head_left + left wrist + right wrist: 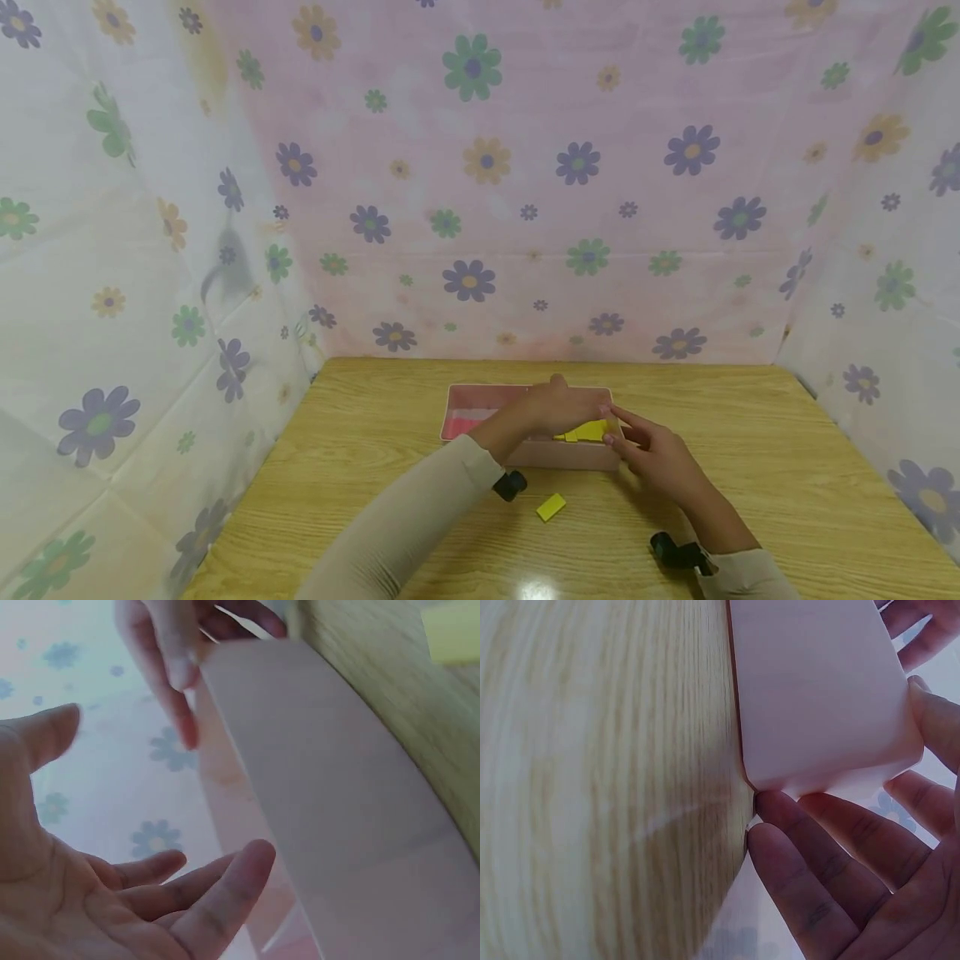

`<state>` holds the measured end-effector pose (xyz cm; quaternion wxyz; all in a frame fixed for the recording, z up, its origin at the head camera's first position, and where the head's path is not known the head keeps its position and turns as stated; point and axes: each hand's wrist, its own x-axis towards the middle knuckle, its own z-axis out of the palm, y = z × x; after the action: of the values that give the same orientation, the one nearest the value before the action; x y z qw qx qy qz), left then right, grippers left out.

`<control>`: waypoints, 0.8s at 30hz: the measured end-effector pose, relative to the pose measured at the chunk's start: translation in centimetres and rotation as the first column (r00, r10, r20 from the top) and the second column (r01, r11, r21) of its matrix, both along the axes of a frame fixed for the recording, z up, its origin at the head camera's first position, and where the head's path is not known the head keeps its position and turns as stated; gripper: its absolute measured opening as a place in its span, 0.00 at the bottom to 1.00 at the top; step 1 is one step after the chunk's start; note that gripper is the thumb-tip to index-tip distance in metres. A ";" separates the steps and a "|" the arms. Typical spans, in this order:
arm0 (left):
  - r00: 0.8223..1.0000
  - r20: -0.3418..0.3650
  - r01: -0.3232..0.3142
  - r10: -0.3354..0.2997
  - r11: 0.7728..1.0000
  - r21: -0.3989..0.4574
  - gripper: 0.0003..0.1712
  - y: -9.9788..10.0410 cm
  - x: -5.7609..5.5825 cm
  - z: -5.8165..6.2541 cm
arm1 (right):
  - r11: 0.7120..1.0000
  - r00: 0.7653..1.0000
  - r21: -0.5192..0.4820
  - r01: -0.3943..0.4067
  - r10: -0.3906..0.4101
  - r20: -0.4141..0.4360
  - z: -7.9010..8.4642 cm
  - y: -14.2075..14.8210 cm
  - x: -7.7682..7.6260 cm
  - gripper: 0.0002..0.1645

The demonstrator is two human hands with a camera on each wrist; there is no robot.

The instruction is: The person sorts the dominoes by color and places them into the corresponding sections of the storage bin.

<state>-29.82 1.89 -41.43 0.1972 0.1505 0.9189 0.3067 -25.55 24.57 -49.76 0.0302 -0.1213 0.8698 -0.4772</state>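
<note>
A long pink box (566, 456) with a divider stands on the table, and yellow pieces (588, 431) lie inside its right part. My left hand (558, 404) reaches over that part from above; the left wrist view shows its fingers loosely spread and holding nothing, fingertips close to the box rim. At the box's right end, my right hand (663, 458) holds the end wall. In the right wrist view its thumb is at the rim and its fingers (862, 832) touch the outside of the box's end, low down near the tabletop.
A small yellow block (551, 507) lies on the wooden table (360, 467) in front of the box. Flowered cloth (525, 192) hangs behind and at both sides. Dark wrist camera mounts sit beneath both wrists.
</note>
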 end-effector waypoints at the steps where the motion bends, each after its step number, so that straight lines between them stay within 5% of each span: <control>1: 1.000 -0.024 -0.003 0.003 1.000 -0.004 0.50 -0.3 0.4 0.0 | 1.000 1.000 0.001 -0.005 0.005 0.000 0.0 0.0 0.0 0.42; 4: 0.993 -0.117 0.034 -0.032 0.999 0.013 0.49 -1.4 1.5 -0.1 | 1.000 1.000 -0.004 0.004 -0.004 0.016 0.1 0.0 0.1 0.44; 6: 0.979 -0.182 0.099 -0.085 0.993 0.068 0.39 -2.1 2.3 -0.3 | 1.000 1.000 0.004 0.007 -0.007 0.021 0.1 0.0 0.0 0.45; 8: 0.959 -0.243 0.184 -0.145 0.972 0.148 0.34 -2.8 2.9 -0.5 | 1.000 1.000 0.008 0.013 -0.013 0.028 0.0 0.0 0.0 0.45; 10: 0.944 -0.274 0.246 -0.183 0.945 0.214 0.39 -3.4 3.5 -0.8 | 1.000 1.000 0.017 0.015 -0.016 0.022 0.1 0.0 0.0 0.45; 12: 0.948 -0.267 0.234 -0.175 0.949 0.212 0.36 -3.9 4.2 -1.0 | 0.999 1.000 0.025 0.021 -0.021 0.018 0.1 0.0 -0.1 0.45; 17: 0.979 -0.193 0.093 -0.072 0.990 0.103 0.22 -4.8 5.6 -1.9 | 0.999 1.000 0.047 0.023 -0.024 0.013 0.2 0.2 -0.1 0.45; 24: 0.986 -0.163 0.071 -0.033 0.969 0.235 0.20 -6.5 6.5 -3.3 | 1.000 0.999 -0.004 0.020 -0.020 0.038 0.0 -0.1 -0.2 0.45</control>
<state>-23.37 -4.65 -44.74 0.1122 0.2210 0.8836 0.3973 -25.78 24.42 -49.78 0.0416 -0.1035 0.8692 -0.4818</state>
